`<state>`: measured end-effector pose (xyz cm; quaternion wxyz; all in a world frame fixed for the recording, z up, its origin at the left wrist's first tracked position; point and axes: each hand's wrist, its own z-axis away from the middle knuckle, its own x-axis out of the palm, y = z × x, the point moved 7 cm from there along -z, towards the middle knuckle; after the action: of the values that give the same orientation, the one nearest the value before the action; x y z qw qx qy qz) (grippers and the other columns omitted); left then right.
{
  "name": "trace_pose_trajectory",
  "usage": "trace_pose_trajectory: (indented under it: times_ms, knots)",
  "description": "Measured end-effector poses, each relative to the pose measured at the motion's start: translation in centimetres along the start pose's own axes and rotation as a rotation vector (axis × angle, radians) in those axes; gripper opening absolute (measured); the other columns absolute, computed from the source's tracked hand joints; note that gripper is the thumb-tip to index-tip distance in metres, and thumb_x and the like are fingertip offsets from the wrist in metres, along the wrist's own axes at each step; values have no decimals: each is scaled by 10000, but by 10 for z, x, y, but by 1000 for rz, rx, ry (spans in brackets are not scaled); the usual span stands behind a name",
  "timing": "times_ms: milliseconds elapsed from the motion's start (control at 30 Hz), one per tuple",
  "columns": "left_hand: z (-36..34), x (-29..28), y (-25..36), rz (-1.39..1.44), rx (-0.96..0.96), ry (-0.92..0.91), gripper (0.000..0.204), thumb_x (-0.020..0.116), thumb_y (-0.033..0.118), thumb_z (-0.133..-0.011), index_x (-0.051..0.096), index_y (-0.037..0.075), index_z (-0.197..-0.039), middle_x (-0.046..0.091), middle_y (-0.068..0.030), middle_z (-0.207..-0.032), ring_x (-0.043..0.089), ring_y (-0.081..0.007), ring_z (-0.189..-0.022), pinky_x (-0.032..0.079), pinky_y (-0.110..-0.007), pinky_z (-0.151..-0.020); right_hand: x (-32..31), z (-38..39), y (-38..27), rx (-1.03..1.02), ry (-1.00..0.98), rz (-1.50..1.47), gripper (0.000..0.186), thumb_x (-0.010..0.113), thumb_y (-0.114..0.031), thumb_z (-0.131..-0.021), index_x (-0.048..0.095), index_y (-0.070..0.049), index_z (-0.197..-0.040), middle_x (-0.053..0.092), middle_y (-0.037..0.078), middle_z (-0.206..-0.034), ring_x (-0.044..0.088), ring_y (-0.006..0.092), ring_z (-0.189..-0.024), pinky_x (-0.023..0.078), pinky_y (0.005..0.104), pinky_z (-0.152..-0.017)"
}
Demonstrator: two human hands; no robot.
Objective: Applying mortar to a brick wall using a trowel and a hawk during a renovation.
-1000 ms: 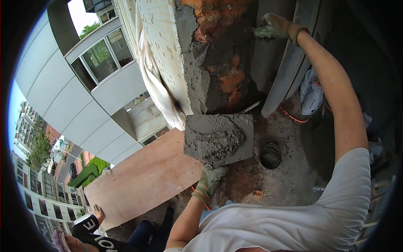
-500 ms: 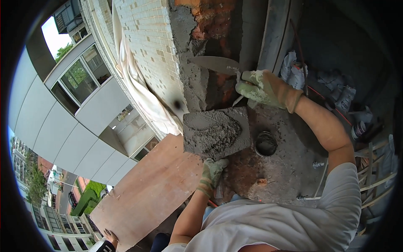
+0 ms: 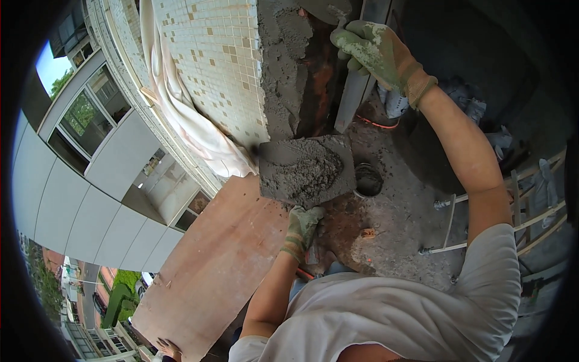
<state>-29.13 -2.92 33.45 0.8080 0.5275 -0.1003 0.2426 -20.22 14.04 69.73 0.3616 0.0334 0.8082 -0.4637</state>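
In a green work glove, my left hand (image 3: 304, 222) grips the near edge of a flat square mortar board (image 3: 271, 192), likely by a handle hidden from view. A heap of wet grey mortar (image 3: 310, 172) lies on the board. My right hand (image 3: 369, 49), its glove smeared with mortar, is closed round the handle of a trowel (image 3: 322, 8). The blade is partly cut off by the upper edge and lies at the wall. Grey mortar coats a wall strip (image 3: 280, 78) beside the tiles, with dark and reddish brick (image 3: 319, 84) showing next to it.
A bucket (image 3: 368, 180) of grey mix stands on the dirty floor right of the board. At left lies a large brown sheet (image 3: 217, 259), touched by another person's hand (image 3: 169, 348). White cloth (image 3: 193, 130) hangs along the tiled wall. A ladder-like frame (image 3: 449, 220) lies at right.
My right hand and the trowel have moved up along the wall. The view has shifted, and the mortar board stays in my left hand with its heap.
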Motion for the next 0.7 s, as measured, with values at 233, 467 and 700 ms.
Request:
trace_pose_trajectory:
  times_ms: [233, 467, 700]
  knots:
    - [5, -15, 14, 10, 8, 37, 56, 658, 70, -827, 612, 68, -859, 586, -36, -653, 532, -162, -460, 423, -292, -395, 99, 107, 104, -68, -364, 334, 283, 662, -140, -952, 649, -4, -1200, 686, 44, -917, 585, 77, -836, 518, 288, -744]
    - [18, -36, 24, -65, 20, 119, 76, 660, 105, -843, 601, 77, -881, 590, -44, -665, 529, -171, -454, 440, -299, -414, 100, 179, 92, -516, -82, 516, 291, 671, -326, -892, 673, -71, -1031, 662, 143, -759, 659, 323, -654, 516, 419, -573]
    - [30, -32, 9, -178, 233, -71, 262, 686, 104, -832, 636, 21, -1074, 662, -33, -811, 585, -122, -630, 504, -301, -526, 90, 173, 151, -616, -35, 664, 350, 645, -381, -891, 692, -110, -1107, 689, 112, -780, 646, 299, -600, 530, 424, -565]
